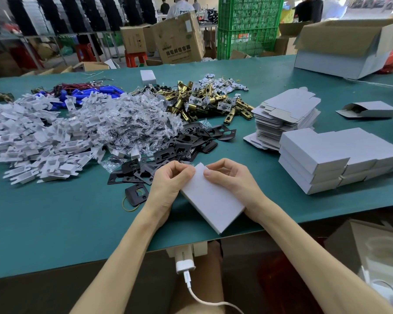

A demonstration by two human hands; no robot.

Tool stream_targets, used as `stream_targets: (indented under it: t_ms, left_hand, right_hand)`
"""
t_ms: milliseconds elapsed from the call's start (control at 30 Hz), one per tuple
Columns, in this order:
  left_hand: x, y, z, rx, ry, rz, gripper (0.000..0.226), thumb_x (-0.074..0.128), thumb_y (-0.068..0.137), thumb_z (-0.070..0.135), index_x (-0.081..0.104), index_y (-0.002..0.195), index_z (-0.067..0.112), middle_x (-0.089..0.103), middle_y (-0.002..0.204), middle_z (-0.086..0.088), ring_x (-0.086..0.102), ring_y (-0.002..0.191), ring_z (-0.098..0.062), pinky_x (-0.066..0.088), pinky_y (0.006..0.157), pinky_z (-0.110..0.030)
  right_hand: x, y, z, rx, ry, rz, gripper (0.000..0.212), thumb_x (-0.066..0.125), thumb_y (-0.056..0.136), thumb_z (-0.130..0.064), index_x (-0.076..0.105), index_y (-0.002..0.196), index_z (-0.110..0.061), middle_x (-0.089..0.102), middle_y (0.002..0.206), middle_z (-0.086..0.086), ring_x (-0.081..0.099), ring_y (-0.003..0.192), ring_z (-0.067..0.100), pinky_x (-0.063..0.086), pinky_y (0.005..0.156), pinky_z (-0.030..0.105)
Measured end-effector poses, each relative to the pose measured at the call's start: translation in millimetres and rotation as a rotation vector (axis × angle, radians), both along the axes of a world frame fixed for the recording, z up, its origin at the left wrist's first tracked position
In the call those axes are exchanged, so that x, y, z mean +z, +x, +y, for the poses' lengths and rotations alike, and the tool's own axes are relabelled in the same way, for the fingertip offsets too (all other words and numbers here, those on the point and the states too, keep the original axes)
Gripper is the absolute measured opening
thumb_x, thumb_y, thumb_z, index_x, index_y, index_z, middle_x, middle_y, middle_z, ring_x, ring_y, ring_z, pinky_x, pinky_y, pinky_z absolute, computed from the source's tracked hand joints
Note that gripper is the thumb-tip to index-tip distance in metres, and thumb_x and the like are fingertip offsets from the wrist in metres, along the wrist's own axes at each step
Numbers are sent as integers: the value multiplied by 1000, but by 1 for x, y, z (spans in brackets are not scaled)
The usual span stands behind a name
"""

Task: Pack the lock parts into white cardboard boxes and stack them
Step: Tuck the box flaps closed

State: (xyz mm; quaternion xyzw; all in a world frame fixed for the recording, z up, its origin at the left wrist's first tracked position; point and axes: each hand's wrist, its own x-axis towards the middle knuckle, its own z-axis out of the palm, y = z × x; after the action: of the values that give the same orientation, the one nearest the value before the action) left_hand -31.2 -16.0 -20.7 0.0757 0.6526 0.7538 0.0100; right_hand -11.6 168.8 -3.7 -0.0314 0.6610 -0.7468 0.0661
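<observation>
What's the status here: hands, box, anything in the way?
Hands: left hand and right hand pinch far end of white box. Box lies at table edge. Nearby: black plates by left hand; finished stack at right.

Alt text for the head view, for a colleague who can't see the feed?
The left hand and right hand pinch the far end of a white box at the near edge of a green table. Heaps of black plates, brass latches and bagged parts lie beyond; closed boxes are stacked to the right.
</observation>
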Motion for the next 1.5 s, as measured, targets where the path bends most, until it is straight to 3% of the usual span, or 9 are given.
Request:
stream_targets:
  t_ms: [200, 467, 633, 767, 967, 1133, 1267, 1400, 1500]
  left_hand:
    - [0, -1, 0, -8, -27, 12, 21, 78, 72, 46, 69, 69, 27, 65, 78, 4, 53, 74, -12, 41, 71, -27]
    - [-1, -1, -2, -35, 4, 20, 20, 80, 72, 43, 69, 70, 26, 68, 81, 4, 56, 77, -12, 44, 74, -27]
    - [-1, -1, -2, -43, 16, 44, 17, 81, 76, 37, 70, 70, 25, 69, 81, 4, 58, 77, -11, 45, 73, -24]
    - [-2, -1, -1, -29, 27, 49, 13, 79, 85, 29, 75, 77, 20, 73, 88, 0, 60, 81, -10, 47, 80, -26]
    - [-2, 1, -1, -77, -21, 58, 23, 80, 88, 20, 80, 110, 13, 79, 106, -13, 69, 91, -14, 55, 82, -22]
    - [-3, 0, 0, -72, -24, 69, 17, 75, 93, 11, 79, 110, 11, 79, 105, -12, 68, 91, -13, 55, 83, -22]
    - [-4, 0, 0, -69, -34, 78, 21, 76, 91, 15, 77, 111, 9, 78, 105, -15, 68, 91, -14, 55, 83, -23]
    - [-4, 0, 0, -63, -66, 85, 24, 75, 90, 20, 77, 111, 8, 77, 103, -17, 65, 87, -13, 53, 76, -23]
    - [-4, -1, 0, -71, -68, 82, 15, 73, 96, 12, 78, 109, 8, 77, 96, -10, 65, 83, -12, 53, 69, -21]
  right_hand:
    - [-2, -1, 1, 13, 7, 7, 23, 78, 88, -22, 68, 104, -7, 76, 101, 14, 70, 80, 22, 55, 66, 31]
    - [-3, -1, 3, 18, -24, 28, 15, 76, 87, -29, 70, 93, -17, 74, 99, 17, 68, 79, 25, 53, 64, 32]
    - [-4, -1, 3, -1, -39, 23, 19, 79, 87, -28, 70, 99, -15, 75, 98, 16, 68, 79, 25, 55, 62, 30]
    - [-5, -1, 3, -22, -61, 32, 23, 73, 92, -25, 70, 114, -17, 77, 98, 12, 71, 78, 23, 58, 61, 30]
    - [-10, -2, 3, -112, -73, 63, 16, 68, 97, -23, 72, 112, -18, 77, 97, 4, 70, 77, 18, 58, 60, 30]
    - [-10, -2, 4, -104, -71, 71, 16, 67, 97, -24, 72, 112, -20, 76, 97, 4, 70, 77, 18, 57, 60, 31]
    - [-10, -3, 5, -71, -55, 88, 16, 66, 98, -24, 72, 113, -23, 74, 101, 8, 69, 80, 21, 58, 63, 34]
    - [-11, -3, 5, -85, -43, 91, 11, 67, 98, -25, 70, 107, -22, 75, 95, 6, 70, 77, 21, 58, 61, 36]
    - [-11, -3, 5, -88, -49, 89, 11, 67, 98, -25, 70, 107, -20, 75, 95, 6, 70, 76, 21, 58, 61, 36]
